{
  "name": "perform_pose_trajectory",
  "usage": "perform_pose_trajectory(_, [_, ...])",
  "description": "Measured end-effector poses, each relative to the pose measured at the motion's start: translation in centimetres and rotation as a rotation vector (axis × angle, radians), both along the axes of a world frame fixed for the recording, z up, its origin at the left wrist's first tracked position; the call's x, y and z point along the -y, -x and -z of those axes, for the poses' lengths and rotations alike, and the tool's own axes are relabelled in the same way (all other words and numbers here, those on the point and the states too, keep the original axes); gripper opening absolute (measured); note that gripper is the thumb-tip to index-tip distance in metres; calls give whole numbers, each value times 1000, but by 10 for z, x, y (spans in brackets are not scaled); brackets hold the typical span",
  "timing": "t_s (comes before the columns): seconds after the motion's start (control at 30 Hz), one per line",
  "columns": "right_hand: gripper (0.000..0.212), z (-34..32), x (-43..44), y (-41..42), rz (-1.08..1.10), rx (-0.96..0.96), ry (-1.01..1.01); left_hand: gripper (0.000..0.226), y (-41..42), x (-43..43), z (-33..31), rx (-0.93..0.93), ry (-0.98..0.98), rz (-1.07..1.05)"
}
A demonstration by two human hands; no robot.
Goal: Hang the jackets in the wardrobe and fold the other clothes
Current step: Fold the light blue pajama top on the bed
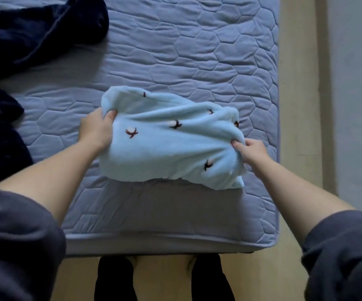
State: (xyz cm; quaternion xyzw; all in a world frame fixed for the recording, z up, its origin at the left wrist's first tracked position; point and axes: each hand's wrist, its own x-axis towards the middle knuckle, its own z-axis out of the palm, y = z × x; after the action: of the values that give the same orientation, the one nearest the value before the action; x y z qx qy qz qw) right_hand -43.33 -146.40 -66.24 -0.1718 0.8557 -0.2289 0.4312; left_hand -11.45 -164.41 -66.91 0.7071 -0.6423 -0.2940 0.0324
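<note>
On the near end of the bed (pixel 230 61), over its quilted blue cover, I hold a light blue fleece garment (pixel 169 144) with small dark motifs, bunched and partly folded. My left hand (pixel 96 129) grips its left edge, thumb on top and fingers curled under. My right hand (pixel 251 152) pinches its right edge, fingers tucked into the cloth. Dark navy clothes (pixel 30 31) lie in a heap at the far left of the bed, apart from the garment.
</note>
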Motion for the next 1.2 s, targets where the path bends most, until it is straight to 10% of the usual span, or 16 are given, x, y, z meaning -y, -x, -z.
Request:
perform_pose_trajectory(0.2, [24,-10,-5,-4,58,-30,73,57,21,-12,-18,5,48,-195])
perform_pose_trajectory(0.43, [25,1,-79,-57,73,126,-22,97,18,-99,-25,268,294,759])
perform_pose_trajectory(0.6, [38,20,-92,-66,-68,192,-88,124,20,-99,-5,529,141,879])
perform_pose_trajectory(1.2, [18,20,-96,-27,-369,-18,-232,97,5,-76,-11,481,34,1047])
